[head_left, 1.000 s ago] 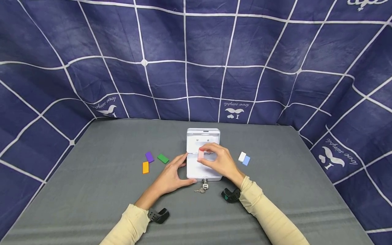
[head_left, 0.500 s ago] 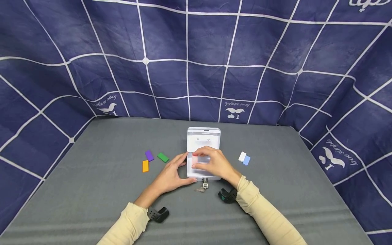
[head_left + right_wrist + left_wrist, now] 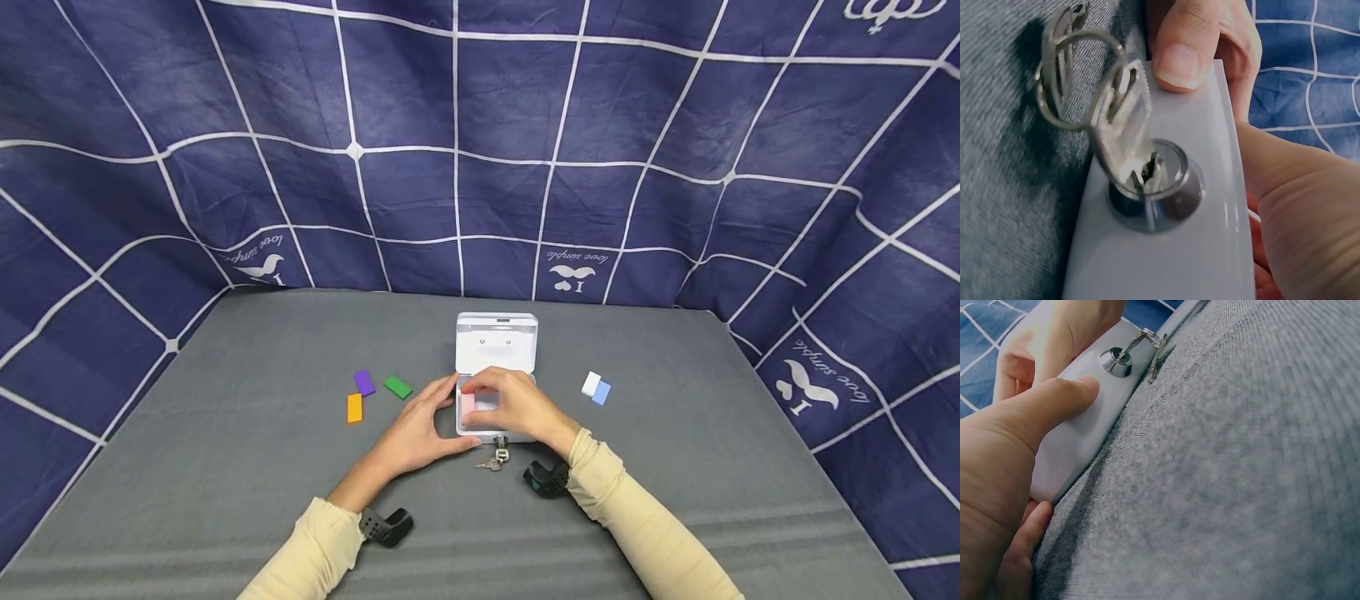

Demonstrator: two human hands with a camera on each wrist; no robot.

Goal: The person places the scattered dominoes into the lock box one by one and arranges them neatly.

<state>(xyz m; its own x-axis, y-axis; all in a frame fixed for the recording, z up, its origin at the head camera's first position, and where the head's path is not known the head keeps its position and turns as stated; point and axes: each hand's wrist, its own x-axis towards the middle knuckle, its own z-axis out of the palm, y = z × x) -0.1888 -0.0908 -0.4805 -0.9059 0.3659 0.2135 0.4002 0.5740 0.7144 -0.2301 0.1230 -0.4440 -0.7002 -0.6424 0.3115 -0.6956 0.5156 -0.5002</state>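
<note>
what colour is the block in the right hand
Pale pink. The block in the right hand shows best in the head view.

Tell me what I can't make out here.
Head view: inside of the white box, partly behind the right hand.
Head view: teeth on the keys, too small.
Left wrist view: the pink block, seemingly behind the left hand.
Right wrist view: the box's front, cut off by bottom edge.
</note>
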